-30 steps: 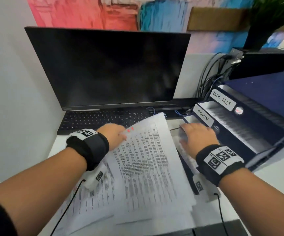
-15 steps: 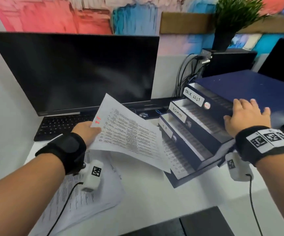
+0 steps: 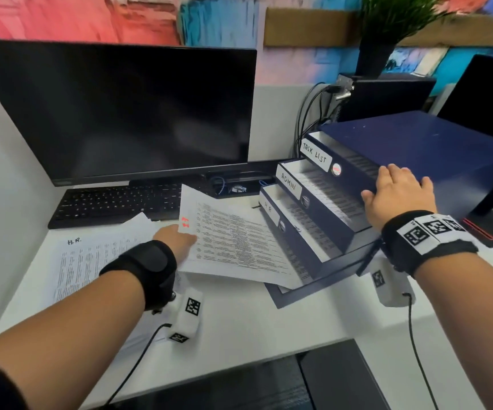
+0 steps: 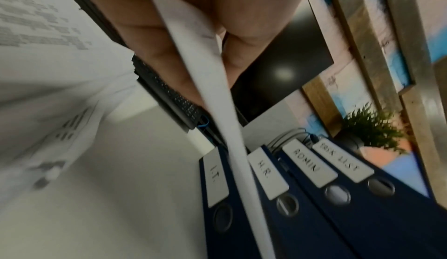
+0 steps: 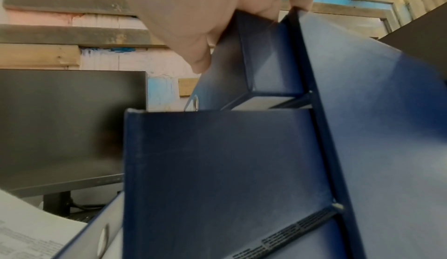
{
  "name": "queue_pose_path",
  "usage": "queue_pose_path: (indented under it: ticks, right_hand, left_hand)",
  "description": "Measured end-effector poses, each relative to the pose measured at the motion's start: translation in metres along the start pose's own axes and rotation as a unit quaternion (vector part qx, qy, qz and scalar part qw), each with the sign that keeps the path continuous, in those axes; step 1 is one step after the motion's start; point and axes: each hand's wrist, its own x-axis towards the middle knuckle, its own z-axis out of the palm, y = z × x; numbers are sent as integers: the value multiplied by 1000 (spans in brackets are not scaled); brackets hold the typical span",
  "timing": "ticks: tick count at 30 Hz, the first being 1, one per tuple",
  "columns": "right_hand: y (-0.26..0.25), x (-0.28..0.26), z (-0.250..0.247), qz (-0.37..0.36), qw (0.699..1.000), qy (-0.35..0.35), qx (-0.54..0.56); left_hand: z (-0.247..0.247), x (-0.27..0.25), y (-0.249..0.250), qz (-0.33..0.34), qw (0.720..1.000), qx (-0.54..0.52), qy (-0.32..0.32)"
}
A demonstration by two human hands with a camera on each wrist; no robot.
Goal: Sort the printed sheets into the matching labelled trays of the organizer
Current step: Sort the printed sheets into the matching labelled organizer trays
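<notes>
Left hand (image 3: pixel 177 236) pinches a printed sheet (image 3: pixel 233 247) at its left edge, thumb on top beside a red mark; left wrist view shows the paper edge clamped between thumb and fingers (image 4: pixel 154 56). Sheet is held low over the desk (image 3: pixel 239 321), its right end reaching into the organizer (image 3: pixel 417 161) between the lowest trays, under the H.R. tray (image 3: pixel 272 211). Left wrist view puts the sheet's edge between the I.T. label (image 4: pixel 215 173) and the H.R. label.

Right hand (image 3: pixel 399 193) lies flat, fingers spread, on the organizer's near top edge, thumb against the side; holds nothing.

Organizer: dark blue, right side of desk, trays stepped out leftward, ADMIN (image 3: pixel 289 182) and TASK LIST (image 3: pixel 316 155) above, paper in each.

Stack of sheets (image 3: pixel 91 258), top one marked H.R., lies left on desk, near the keyboard (image 3: pixel 115 202). Monitor (image 3: pixel 121 113) behind.
</notes>
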Motion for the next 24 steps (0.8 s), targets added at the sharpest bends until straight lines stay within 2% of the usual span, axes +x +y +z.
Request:
queue_pose_path:
  ticks: [4,6,8,11,18,21,24]
  right_hand:
    - [1,0,1,-10,1000,5,-13]
    - [2,0,2,-15,1000,7,-18]
    - [3,0,2,-18,1000,9,-20]
    - [3,-1,3,-21,1000,9,-21]
    - [5,-1,4,-25,999,12,-20]
    - [4,-1,5,-25,999,16,-20]
    - [4,-1,5,-25,999,17,-19]
  left_hand:
    - [16,-13,7,-44,998,35,-34]
    - [21,-14,8,-38,996,67,-38]
    - [28,-13,7,-3,994,103,-38]
    - [37,-13,6,1,998,52,-36]
    - [67,-8,5,7,998,35,-55]
    - [79,-6,6,21,998,6,-56]
    - [89,-3,6,56,997,28,-53]
